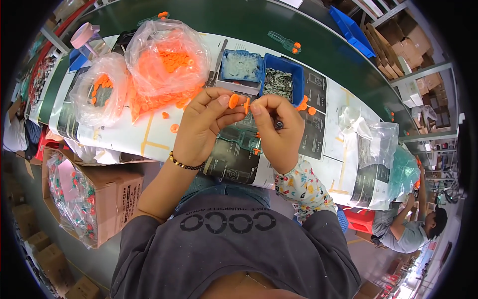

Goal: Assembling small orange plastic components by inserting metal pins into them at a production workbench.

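Above the worktable, my left hand (pixel 200 124) pinches an orange disc (pixel 233 101) between thumb and fingers. Close beside it, my right hand (pixel 283 130) pinches a second orange disc (pixel 247 105), seen nearly edge-on; a thin pin seems to run between the two discs. A small dark round thing (pixel 279 124) shows within the curled fingers of my right hand; its kind is unclear. Below the hands lies a clear green plastic part (pixel 238 138) with orange pieces at its end, partly hidden by them. Beyond the hands stands a blue bin (pixel 300 74) of metal pins.
A blue tray (pixel 241 66) with whitish paste adjoins the bin. Bags of orange discs (pixel 172 65) stand left, near a lidded jug (pixel 85 37). A clear bag (pixel 368 142) lies right. A carton (pixel 112 194) is at lower left; a co-worker (pixel 406 229) sits far right.
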Tool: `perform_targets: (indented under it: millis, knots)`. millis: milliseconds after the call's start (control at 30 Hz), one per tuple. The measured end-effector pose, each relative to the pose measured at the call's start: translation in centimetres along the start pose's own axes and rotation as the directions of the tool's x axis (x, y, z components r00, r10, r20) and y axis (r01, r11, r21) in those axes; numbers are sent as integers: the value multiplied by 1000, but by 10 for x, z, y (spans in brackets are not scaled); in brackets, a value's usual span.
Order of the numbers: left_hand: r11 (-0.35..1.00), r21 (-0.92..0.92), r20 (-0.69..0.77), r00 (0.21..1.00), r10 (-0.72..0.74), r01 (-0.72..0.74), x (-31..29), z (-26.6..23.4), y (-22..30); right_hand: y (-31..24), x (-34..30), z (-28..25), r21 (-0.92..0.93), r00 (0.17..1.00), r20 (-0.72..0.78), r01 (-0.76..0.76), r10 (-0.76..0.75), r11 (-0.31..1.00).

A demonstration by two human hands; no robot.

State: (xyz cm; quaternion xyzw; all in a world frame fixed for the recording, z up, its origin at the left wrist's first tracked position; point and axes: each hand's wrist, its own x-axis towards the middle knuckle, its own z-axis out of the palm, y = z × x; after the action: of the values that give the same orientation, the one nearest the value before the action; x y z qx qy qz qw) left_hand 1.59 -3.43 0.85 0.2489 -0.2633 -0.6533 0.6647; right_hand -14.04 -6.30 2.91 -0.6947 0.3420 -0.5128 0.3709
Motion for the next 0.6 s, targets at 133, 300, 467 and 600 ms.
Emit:
perform_targets:
  millis: [133, 300, 467, 600]
  knots:
    - [999, -48, -19, 1000, -5, 4, -4, 2, -9, -2, -3, 4, -86, 998, -26, 50, -53, 995]
    - [996, -91, -48, 999, -6, 2, -9, 7, -14, -1, -7, 8, -212, 982, -59, 165, -181, 963]
    - [996, -93, -68, 998, -8, 2, -13, 5, -18, 4, -9, 10, -252, 969, -49, 224, -243, 941]
    - [996, -86, -54, 998, -13, 9, -10, -2, -15, 4, -9, 5, -167, 985, 52, 168, -162, 972]
